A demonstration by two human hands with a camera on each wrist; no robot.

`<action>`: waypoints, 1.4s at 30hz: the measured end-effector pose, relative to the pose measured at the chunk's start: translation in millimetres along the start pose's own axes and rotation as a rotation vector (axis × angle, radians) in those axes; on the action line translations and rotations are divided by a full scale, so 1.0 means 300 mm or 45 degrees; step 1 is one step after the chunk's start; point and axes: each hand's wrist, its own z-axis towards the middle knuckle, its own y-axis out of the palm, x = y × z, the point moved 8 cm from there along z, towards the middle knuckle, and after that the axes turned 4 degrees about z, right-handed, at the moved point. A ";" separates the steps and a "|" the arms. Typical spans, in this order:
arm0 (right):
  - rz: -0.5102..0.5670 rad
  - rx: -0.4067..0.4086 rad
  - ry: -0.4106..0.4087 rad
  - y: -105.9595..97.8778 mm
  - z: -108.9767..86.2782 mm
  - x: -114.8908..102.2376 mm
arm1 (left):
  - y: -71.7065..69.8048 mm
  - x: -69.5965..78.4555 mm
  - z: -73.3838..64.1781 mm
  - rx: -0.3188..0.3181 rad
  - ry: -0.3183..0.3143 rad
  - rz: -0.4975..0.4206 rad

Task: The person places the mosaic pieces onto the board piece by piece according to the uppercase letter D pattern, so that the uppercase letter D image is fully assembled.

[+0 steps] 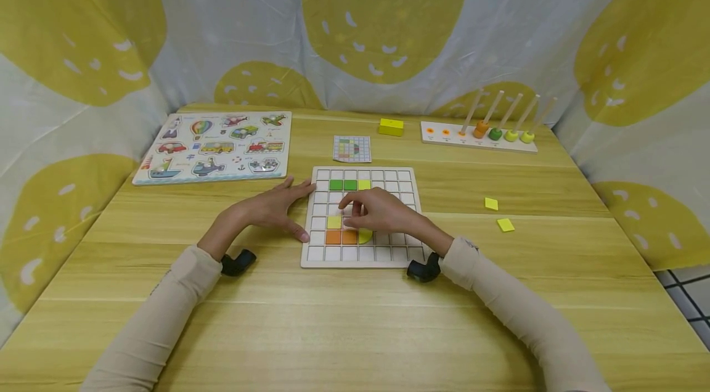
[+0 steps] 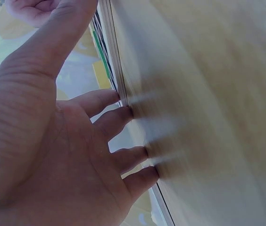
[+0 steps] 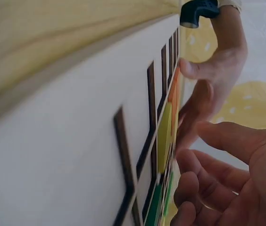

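A white grid board (image 1: 360, 265) with a pale wooden rim lies flat on the table. My left hand (image 1: 272, 206) is spread at its left side, thumb and fingertips touching the edge. Over the middle of the board hovers my right hand (image 1: 379, 212), fingers bent, thumb and index finger apart; the right wrist view shows nothing between them. Two green tiles (image 1: 343, 185) and a yellow tile (image 1: 363, 184) sit in an upper row. Lower down are a yellow tile (image 1: 334, 222), two orange tiles (image 1: 341, 236) and a rounded yellow piece (image 1: 365, 236), partly hidden by the right hand.
Two loose yellow tiles (image 1: 498, 214) lie right of the board. Behind it are a patterned grid card (image 1: 352, 149) and a yellow block (image 1: 391, 127). A vehicle puzzle board (image 1: 213, 145) lies back left; a peg stand with beads (image 1: 478, 137) is back right.
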 end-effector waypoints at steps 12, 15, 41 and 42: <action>0.118 0.202 0.050 -0.152 -0.148 0.159 | 0.001 0.001 -0.001 0.004 0.009 -0.011; 0.115 0.243 0.111 -0.193 -0.196 0.214 | 0.002 0.000 0.001 0.005 0.011 -0.010; 0.089 0.451 0.407 -0.419 -0.570 0.516 | -0.001 0.002 -0.001 0.004 0.014 0.000; 0.090 0.449 0.417 -0.422 -0.579 0.526 | -0.001 0.001 0.000 0.002 0.011 0.000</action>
